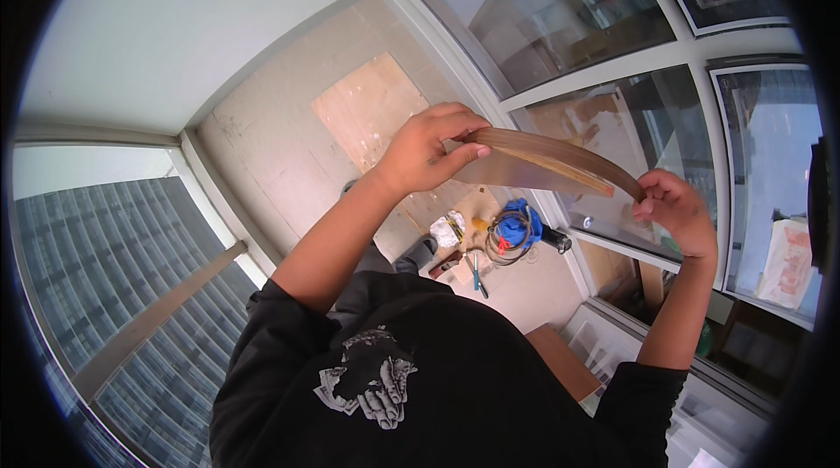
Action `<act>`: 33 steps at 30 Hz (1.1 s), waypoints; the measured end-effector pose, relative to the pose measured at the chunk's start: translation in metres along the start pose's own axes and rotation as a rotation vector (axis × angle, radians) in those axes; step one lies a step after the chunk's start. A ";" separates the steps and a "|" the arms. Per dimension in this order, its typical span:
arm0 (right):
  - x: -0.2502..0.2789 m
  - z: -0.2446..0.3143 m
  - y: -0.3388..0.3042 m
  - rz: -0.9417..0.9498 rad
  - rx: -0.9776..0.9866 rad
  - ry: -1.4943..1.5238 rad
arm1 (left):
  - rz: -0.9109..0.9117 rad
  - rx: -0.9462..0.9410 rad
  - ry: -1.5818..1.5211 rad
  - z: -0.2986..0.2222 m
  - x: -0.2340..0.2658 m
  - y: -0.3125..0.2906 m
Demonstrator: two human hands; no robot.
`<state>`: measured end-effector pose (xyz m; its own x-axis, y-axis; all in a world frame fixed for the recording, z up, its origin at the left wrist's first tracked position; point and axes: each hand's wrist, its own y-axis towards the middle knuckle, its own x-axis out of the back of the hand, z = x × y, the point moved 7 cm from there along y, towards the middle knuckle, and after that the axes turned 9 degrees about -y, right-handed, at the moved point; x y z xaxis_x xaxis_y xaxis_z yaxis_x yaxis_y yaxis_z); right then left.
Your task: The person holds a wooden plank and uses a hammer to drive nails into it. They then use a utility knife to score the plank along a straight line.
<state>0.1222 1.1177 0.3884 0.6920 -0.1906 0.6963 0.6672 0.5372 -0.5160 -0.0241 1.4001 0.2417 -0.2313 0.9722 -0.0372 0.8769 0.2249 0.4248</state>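
Observation:
A brown wood-grain edging strip (560, 146) arches between my hands. Below it is a board (512, 172), and the board's yellowish raw edge shows along the gap under the strip. My left hand (430, 151) pinches the strip's left end, thumb below and fingers above, where strip and board meet. At the other end, my right hand (684, 216) has its fingertips closed on the strip, past the board's visible corner. How the board is supported is hidden.
On the floor lie a plywood sheet (372, 105), a crumpled white cloth (446, 229), a blue cloth or bag (518, 221), a coiled hose (500, 251) and a teal-handled tool (477, 277). Framed glass panes (551, 13) stand close on the right; a window (105, 267) is at left.

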 end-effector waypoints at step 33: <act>-0.084 0.165 0.051 -0.265 0.531 -0.556 | -0.061 -0.018 0.002 0.018 0.007 -0.009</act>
<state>0.0530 1.2968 0.3862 0.1981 -0.0058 0.9802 0.4734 0.8762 -0.0905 -0.0257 1.4062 0.2211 -0.2852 0.9565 -0.0615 0.8534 0.2826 0.4380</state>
